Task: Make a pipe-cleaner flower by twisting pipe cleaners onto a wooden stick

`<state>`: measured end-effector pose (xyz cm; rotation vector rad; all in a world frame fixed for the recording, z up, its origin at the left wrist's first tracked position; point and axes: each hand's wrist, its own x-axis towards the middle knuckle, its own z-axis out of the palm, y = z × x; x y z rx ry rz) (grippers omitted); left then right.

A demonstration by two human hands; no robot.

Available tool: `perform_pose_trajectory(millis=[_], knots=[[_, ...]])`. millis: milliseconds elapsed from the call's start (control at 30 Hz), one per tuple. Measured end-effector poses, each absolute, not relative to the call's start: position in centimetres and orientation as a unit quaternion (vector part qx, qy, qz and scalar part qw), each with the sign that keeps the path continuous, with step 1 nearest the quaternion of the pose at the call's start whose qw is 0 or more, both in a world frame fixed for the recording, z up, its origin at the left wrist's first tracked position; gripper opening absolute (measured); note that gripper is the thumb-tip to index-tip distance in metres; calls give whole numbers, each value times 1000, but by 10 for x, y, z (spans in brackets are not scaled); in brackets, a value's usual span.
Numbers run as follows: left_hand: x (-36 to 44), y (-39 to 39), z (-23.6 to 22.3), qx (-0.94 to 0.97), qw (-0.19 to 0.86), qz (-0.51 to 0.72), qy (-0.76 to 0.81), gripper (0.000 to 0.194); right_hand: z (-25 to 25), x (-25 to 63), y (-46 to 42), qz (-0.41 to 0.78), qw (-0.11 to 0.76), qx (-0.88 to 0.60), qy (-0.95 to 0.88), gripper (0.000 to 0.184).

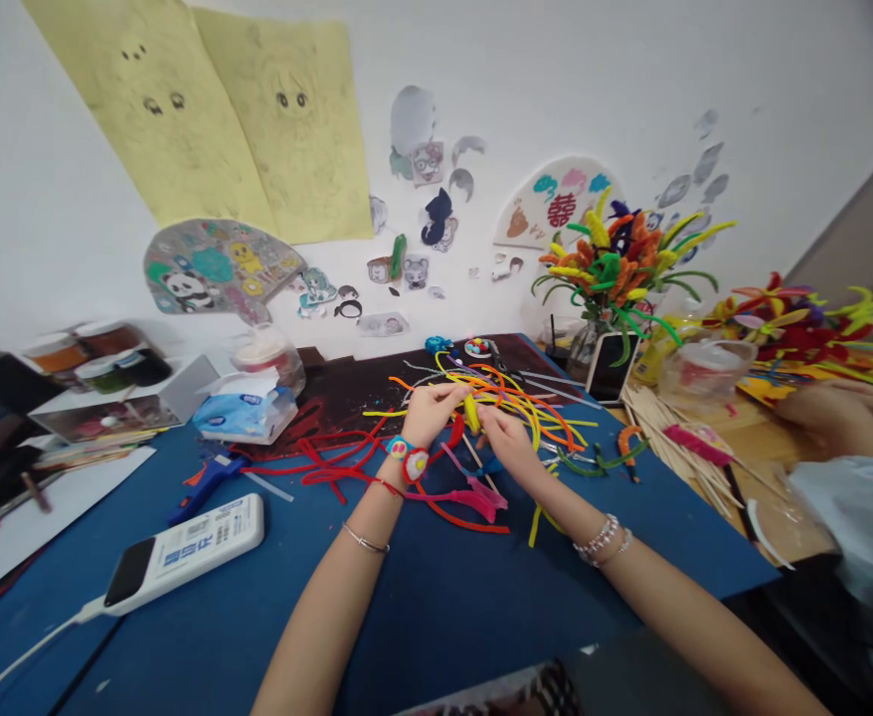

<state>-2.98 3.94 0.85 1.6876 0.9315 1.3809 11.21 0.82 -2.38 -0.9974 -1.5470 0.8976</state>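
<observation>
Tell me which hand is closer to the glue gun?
Left. The left hand is up and to the right of the glue gun in the picture. The right hand is farther right, beyond the left hand.

You are reading a red double-happiness symbol, 囍, (562,210) standing on the white paper fan (533,214). The printed characters on the white power strip (183,550) are appearing too blurred to read.
</observation>
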Motion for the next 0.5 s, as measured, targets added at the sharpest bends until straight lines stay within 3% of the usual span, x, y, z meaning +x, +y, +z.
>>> perform_pose_trajectory(millis=[167, 500], knots=[[-31, 39, 6, 696, 327, 503, 394, 33, -25, 109, 5, 473, 452, -367, -662, 34], [-31, 35, 13, 716, 368, 465, 368, 36, -30, 114, 10, 606, 409, -349, -587, 37]])
